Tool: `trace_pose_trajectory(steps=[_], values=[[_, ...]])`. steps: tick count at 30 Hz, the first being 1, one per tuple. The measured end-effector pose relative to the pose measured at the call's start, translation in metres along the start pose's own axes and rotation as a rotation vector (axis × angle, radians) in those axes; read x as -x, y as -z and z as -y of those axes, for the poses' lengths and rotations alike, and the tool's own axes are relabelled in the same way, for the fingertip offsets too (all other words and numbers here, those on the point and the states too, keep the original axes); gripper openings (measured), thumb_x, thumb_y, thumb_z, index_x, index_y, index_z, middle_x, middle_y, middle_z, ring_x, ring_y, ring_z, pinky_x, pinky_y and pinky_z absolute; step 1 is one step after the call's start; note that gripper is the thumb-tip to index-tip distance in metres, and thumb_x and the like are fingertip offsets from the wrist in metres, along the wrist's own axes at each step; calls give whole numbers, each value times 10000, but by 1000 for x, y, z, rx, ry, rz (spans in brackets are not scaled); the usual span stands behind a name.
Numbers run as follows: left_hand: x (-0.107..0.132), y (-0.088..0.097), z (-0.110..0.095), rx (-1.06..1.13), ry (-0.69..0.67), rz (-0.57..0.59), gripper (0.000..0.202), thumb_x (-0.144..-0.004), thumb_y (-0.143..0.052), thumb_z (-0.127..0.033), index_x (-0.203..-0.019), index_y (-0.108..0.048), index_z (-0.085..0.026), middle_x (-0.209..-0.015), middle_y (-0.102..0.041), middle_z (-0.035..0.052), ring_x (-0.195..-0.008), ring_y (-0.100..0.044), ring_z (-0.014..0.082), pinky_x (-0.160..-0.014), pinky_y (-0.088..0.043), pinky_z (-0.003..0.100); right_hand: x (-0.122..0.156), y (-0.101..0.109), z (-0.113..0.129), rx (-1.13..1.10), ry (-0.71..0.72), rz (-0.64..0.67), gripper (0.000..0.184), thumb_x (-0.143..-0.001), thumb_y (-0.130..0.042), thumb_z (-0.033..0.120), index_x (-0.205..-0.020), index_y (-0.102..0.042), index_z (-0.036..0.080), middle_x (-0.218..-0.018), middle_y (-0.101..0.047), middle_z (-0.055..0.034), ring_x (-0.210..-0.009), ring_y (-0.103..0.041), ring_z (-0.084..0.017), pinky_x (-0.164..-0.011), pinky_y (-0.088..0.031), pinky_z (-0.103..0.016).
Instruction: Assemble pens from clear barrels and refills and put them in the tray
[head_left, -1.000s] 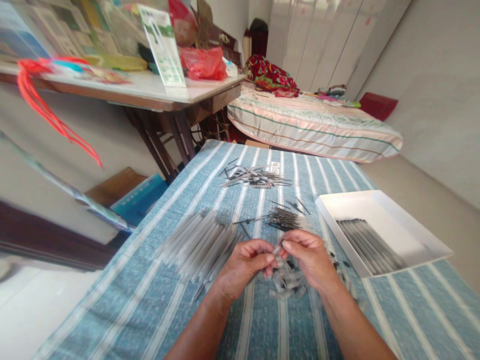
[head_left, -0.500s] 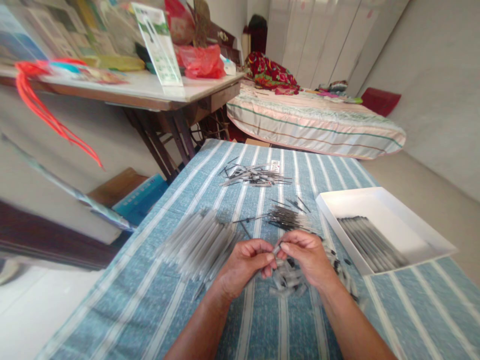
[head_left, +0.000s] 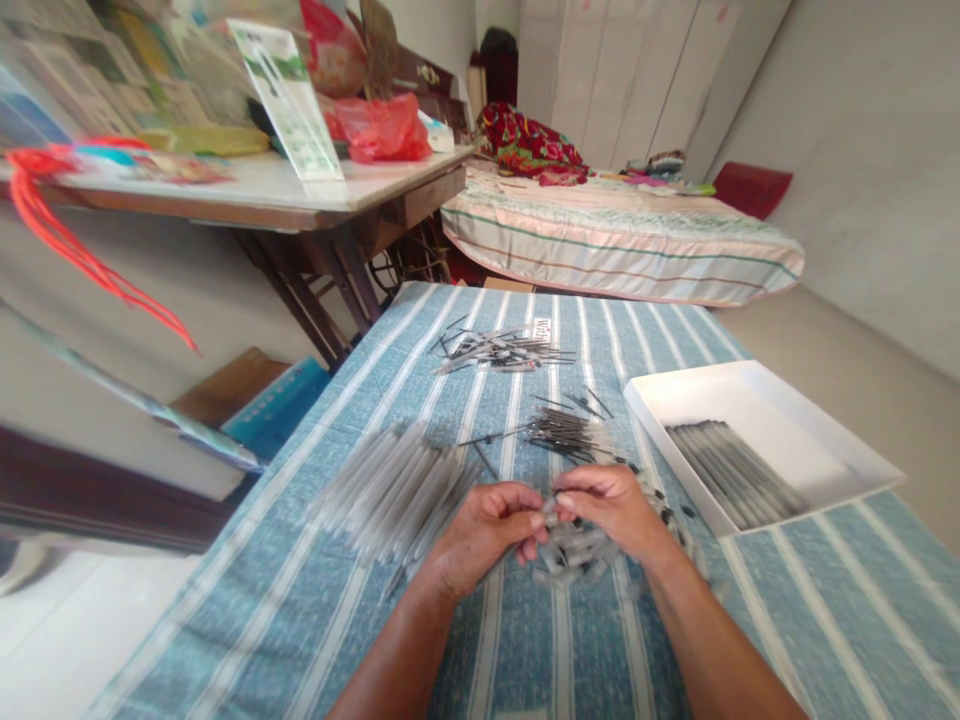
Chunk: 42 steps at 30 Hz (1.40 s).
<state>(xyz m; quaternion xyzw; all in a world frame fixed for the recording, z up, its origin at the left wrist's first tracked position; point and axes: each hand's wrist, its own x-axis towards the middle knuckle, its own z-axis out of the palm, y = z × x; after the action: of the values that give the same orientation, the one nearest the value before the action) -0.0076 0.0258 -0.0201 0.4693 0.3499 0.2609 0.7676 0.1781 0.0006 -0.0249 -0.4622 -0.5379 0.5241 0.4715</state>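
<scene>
My left hand and my right hand meet above the blue striped tablecloth, fingers curled and pinched together on a small grey pen part. Just below them lies a heap of clear caps. To the left is a pile of clear pen barrels. Thin dark refills lie beyond my hands, and another cluster of small parts sits farther back.
A white tray at the right holds a row of assembled dark pens. A cluttered wooden table stands to the left, a bed behind. Cardboard and a blue box lie on the floor at the left.
Both hands have stayed pinched on the small part and sunk slightly toward the caps. The view has shifted a little to the right.
</scene>
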Motion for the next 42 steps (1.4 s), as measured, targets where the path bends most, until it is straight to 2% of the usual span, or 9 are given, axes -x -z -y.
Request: trace_pose_trajectory(steps=[7,19,21,25,27,31,33,37,42], values=[[1,-2,-3,-61,31,-8,189,-666,-695,-258,-774,-616,-125,-594,-645,3,-442,-550,92,-446,-427,207,1,6,-5,41,-14,73,207,-731,-653,354,-760,-670,150,-588,-642,4,-525,-585,-116,-533,-470,-224],[1,-3,-2,-141,28,34,141,-686,-665,-229,-752,-603,-120,-596,-647,6,-441,-549,87,-444,-430,201,1,6,-4,232,-57,127,419,-794,-548,463,-520,-551,145,-456,-545,13,-398,-478,-81,-403,-375,-182],[1,-4,-3,-139,30,19,146,-682,-668,-230,-754,-600,-122,-591,-645,2,-439,-547,88,-443,-431,203,1,6,-4,218,-56,122,421,-810,-519,475,-550,-561,147,-462,-539,16,-402,-474,-80,-408,-374,-182],[2,-4,-5,-143,26,7,140,-687,-662,-222,-762,-597,-124,-589,-642,-5,-445,-546,87,-460,-443,210,1,5,-3,140,-23,119,297,-773,-585,446,-784,-618,150,-539,-579,21,-455,-515,-93,-456,-415,-193],[2,-4,-4,-152,26,18,129,-692,-655,-216,-763,-599,-124,-594,-642,-4,-449,-549,88,-462,-441,208,1,3,-5,169,-7,115,295,-770,-592,436,-722,-612,146,-527,-579,15,-447,-513,-92,-450,-408,-192],[2,-3,-3,-149,29,26,132,-690,-656,-217,-766,-596,-128,-599,-644,-2,-451,-551,88,-459,-438,207,1,2,-9,278,-25,68,452,-818,-511,475,-506,-533,148,-435,-525,12,-386,-464,-79,-400,-351,-185],[2,-2,-3,-140,26,12,142,-685,-662,-223,-767,-595,-128,-601,-643,-2,-453,-550,88,-462,-440,207,1,2,-9,279,-28,61,460,-827,-489,484,-516,-536,149,-437,-524,14,-388,-462,-79,-401,-348,-185],[2,-3,-3,-145,24,3,143,-681,-663,-226,-766,-602,-129,-605,-643,0,-460,-552,90,-469,-441,209,2,3,-7,224,-16,75,313,-769,-588,446,-665,-586,151,-499,-562,25,-420,-484,-85,-424,-380,-186],[2,-3,-5,-175,40,18,134,-683,-658,-234,-749,-602,-131,-603,-635,-4,-461,-545,92,-473,-438,214,0,2,-8,317,-18,61,451,-816,-510,471,-496,-516,153,-416,-506,24,-380,-444,-75,-395,-326,-182]])
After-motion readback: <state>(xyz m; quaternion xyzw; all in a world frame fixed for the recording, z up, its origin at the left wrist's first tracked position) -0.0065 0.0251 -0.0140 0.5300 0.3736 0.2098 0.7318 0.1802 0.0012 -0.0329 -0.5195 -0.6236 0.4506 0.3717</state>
